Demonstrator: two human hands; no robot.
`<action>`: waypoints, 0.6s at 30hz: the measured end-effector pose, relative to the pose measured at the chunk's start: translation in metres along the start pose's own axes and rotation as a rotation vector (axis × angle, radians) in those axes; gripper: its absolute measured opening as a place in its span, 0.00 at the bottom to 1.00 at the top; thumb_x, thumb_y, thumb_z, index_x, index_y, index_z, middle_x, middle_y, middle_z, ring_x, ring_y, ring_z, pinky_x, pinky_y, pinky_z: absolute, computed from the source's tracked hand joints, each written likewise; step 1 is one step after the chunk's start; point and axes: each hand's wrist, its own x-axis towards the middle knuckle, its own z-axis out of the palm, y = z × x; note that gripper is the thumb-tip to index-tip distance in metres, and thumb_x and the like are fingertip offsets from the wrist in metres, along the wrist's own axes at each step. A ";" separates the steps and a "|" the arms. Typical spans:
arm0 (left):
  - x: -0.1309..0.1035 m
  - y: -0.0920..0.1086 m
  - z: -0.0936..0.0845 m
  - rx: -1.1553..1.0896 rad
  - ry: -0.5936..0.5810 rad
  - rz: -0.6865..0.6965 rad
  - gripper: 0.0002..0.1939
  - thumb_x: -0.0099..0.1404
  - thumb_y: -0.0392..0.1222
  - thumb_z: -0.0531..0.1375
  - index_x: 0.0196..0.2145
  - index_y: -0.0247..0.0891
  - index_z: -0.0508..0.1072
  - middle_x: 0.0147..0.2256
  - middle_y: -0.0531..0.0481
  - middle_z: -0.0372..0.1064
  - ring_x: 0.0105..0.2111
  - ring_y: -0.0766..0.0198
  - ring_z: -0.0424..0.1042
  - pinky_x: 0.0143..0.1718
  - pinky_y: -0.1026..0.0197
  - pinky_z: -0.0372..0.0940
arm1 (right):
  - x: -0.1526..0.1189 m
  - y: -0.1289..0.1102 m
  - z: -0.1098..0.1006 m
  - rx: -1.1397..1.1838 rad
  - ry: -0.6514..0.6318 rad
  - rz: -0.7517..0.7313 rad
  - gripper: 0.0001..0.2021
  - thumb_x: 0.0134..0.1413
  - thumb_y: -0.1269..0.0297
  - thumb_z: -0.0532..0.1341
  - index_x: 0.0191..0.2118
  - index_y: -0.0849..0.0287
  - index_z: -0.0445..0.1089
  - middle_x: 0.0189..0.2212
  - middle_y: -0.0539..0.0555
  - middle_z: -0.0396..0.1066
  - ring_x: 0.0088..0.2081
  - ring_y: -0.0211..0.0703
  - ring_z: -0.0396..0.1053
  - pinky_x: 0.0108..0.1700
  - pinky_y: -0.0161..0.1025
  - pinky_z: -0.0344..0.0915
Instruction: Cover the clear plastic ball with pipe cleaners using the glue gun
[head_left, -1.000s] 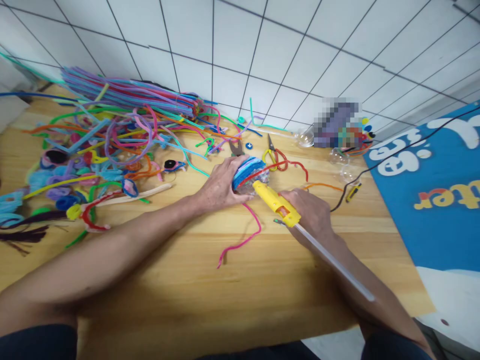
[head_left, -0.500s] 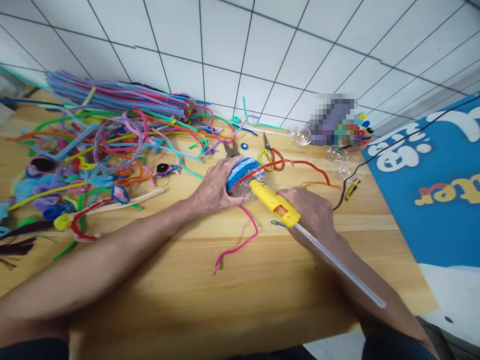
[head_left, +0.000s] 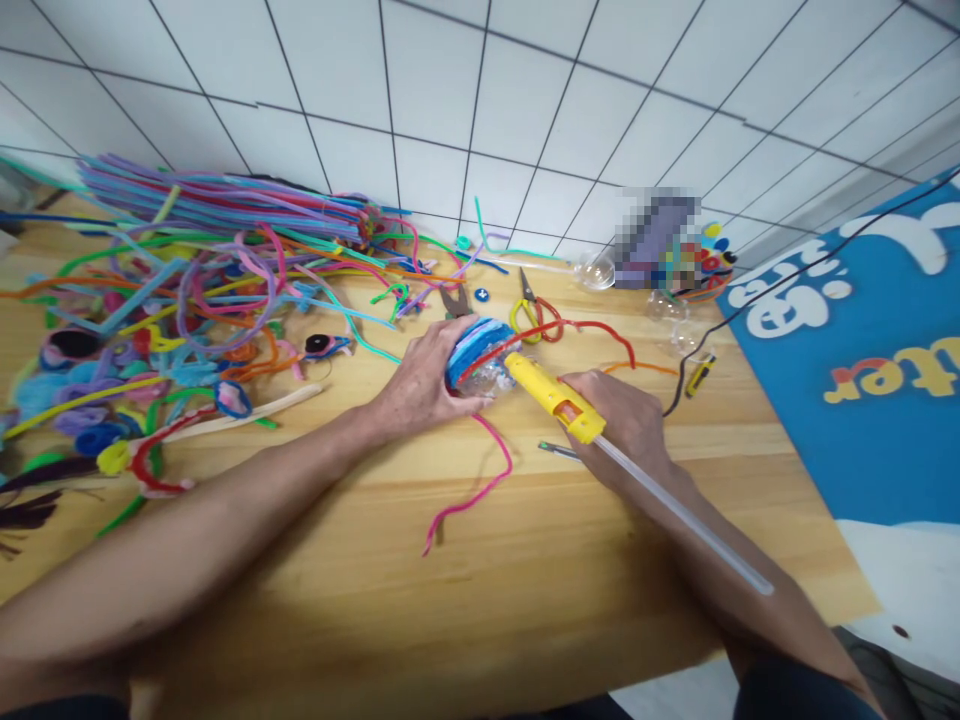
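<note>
We are cupping the ball [head_left: 484, 350] in our left hand [head_left: 416, 390] at the centre of the frame, curving fingers and thumb round its left side; that grip is probably steadying it while leaving its right side open. Just right of centre, our right hand [head_left: 626, 415] is closing round the glue gun [head_left: 551, 395], though we cannot tell where every finger is resting. We are angling the nozzle towards the ball's clear part, seemingly to reach beside the blue bands, and the glue stick [head_left: 686, 515] is trailing from its rear to the lower right.

The red stem [head_left: 600, 328] is crossing the ball and arching rightwards, its far end lying out of the nozzle's way. The pink stem [head_left: 510, 462] is curling below the ball over the surface [head_left: 337, 580]. Just above the ball, the pliers [head_left: 454, 303], button [head_left: 481, 295] and scissors [head_left: 534, 300] are lying, apparently within easy reach. Farther out, loose stems [head_left: 225, 290] are tangling at the left below a bundle [head_left: 225, 200], and the cutter [head_left: 700, 375] is lying beside the black cord [head_left: 682, 370] at the right.
</note>
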 end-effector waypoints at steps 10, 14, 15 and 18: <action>0.001 0.001 -0.001 -0.001 -0.018 -0.021 0.54 0.58 0.51 0.77 0.75 0.48 0.56 0.70 0.38 0.66 0.70 0.38 0.67 0.70 0.38 0.66 | -0.001 0.005 0.006 -0.023 0.025 0.074 0.12 0.72 0.62 0.57 0.45 0.53 0.80 0.33 0.54 0.83 0.35 0.46 0.79 0.36 0.40 0.64; 0.000 0.000 -0.001 -0.006 -0.012 -0.012 0.54 0.59 0.50 0.77 0.75 0.46 0.56 0.69 0.37 0.66 0.69 0.39 0.68 0.70 0.38 0.66 | -0.001 0.007 0.006 -0.040 0.042 0.052 0.11 0.70 0.64 0.58 0.45 0.54 0.80 0.33 0.54 0.83 0.34 0.46 0.79 0.35 0.40 0.64; 0.000 0.000 -0.001 -0.006 -0.009 -0.008 0.54 0.59 0.50 0.77 0.75 0.46 0.56 0.69 0.37 0.66 0.69 0.39 0.68 0.70 0.38 0.66 | -0.001 0.007 0.006 -0.036 0.043 0.045 0.11 0.71 0.63 0.58 0.45 0.54 0.80 0.33 0.54 0.83 0.34 0.45 0.79 0.35 0.40 0.64; 0.000 -0.001 0.000 -0.004 -0.003 0.005 0.54 0.59 0.50 0.77 0.75 0.46 0.56 0.69 0.37 0.66 0.69 0.39 0.68 0.69 0.38 0.67 | -0.002 0.005 0.005 -0.001 0.046 0.012 0.12 0.72 0.62 0.57 0.45 0.55 0.79 0.33 0.53 0.82 0.33 0.44 0.79 0.36 0.39 0.65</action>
